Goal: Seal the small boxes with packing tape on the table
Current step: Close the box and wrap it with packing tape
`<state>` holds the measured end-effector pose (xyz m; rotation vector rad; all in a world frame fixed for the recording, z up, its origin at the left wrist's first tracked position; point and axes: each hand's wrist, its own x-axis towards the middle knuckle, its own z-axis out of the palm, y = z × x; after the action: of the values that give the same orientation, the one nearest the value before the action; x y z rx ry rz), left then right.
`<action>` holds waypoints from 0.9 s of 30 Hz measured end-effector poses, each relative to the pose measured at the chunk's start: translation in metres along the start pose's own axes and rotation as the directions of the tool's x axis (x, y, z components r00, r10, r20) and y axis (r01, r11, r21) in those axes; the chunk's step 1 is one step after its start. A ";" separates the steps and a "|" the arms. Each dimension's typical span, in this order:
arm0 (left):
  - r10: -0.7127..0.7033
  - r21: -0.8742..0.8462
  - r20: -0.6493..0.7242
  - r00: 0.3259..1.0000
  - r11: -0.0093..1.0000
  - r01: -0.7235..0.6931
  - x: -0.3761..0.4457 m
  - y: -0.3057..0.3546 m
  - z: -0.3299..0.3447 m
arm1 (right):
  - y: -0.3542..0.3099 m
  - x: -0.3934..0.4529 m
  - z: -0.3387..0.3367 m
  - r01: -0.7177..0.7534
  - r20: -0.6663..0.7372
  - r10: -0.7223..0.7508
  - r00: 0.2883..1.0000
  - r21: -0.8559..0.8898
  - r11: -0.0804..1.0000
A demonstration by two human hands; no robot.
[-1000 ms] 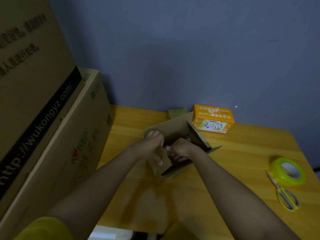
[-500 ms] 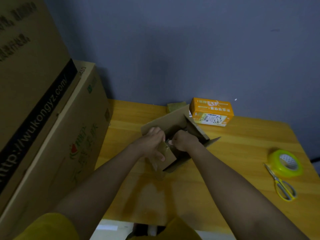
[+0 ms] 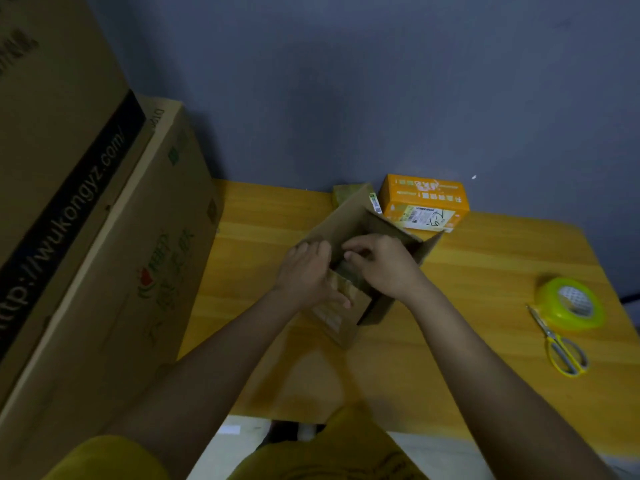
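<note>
A small brown cardboard box (image 3: 349,220) stands open in the middle of the wooden table (image 3: 467,341), its flaps raised. My left hand (image 3: 306,273) grips the near left flap, with the thumb over its outer face. My right hand (image 3: 382,263) is over the box opening, and its curled fingers pinch the edge of an inner flap. A yellow-green roll of packing tape (image 3: 569,303) lies at the table's right side, apart from both hands. An orange printed box (image 3: 424,202) sits against the wall behind the brown box.
Two large cardboard cartons (image 3: 104,237) are stacked along the table's left side. Yellow-handled scissors (image 3: 561,344) lie just in front of the tape. A small olive block (image 3: 348,194) rests by the wall. A grey-blue wall closes off the back.
The right hand has risen from inside the box to the top of the opening. The left hand has shifted slightly along its flap. The camera has tilted a little.
</note>
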<state>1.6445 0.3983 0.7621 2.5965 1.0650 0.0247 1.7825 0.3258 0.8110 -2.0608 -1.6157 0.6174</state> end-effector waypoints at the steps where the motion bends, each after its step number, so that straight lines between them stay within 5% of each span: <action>1: 0.000 -0.001 -0.007 1.000 1.000 0.000 -0.002 0.005 0.003 | 0.003 -0.011 0.003 -0.013 -0.027 0.013 1.000 0.014 1.000; 6: 0.023 0.021 -0.027 0.999 1.000 -0.022 -0.009 0.018 0.012 | 0.018 -0.058 0.022 0.011 -0.212 -0.012 0.977 -0.006 1.000; 16: 0.235 0.079 0.005 0.972 0.969 -0.234 -0.015 0.008 0.001 | 0.032 -0.070 0.040 -0.115 -0.115 0.102 0.988 -0.115 0.987; 27: 0.551 0.091 -0.211 0.807 0.833 -0.545 -0.007 0.008 0.006 | 0.035 -0.069 0.035 -0.100 -0.127 0.109 0.986 0.068 0.993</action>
<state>1.6453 0.3867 0.7600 2.8838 0.3300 0.4620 1.7745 0.2538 0.7673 -2.1048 -1.4056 0.5480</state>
